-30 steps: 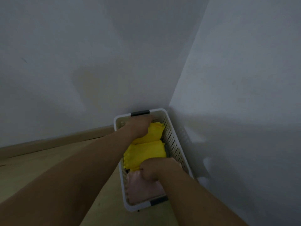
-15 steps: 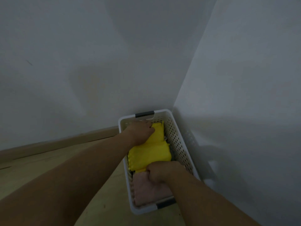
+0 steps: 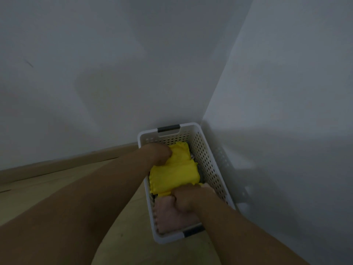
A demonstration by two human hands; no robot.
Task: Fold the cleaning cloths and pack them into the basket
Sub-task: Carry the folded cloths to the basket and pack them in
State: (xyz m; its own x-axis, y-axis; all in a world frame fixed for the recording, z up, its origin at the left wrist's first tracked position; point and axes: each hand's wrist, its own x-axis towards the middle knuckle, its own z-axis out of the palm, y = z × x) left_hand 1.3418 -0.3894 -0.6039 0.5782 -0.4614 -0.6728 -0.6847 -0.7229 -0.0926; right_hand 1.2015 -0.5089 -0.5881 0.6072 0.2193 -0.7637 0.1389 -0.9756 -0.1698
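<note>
We see a white basket (image 3: 208, 165) with walls pierced by rows of small holes and a dark grey handle (image 3: 168, 129) at each end. Inside the basket, two bright yellow cloths (image 3: 174, 175) lie toward its far end and a pale pink cloth (image 3: 168, 215) at its near end. Beside the basket, the floor (image 3: 47, 186) is light tan wood and the walls (image 3: 114, 64) are plain white.

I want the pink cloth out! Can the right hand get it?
Probably yes: the right hand already rests on the pink cloth at the white basket's near end, with nothing covering it.
</note>
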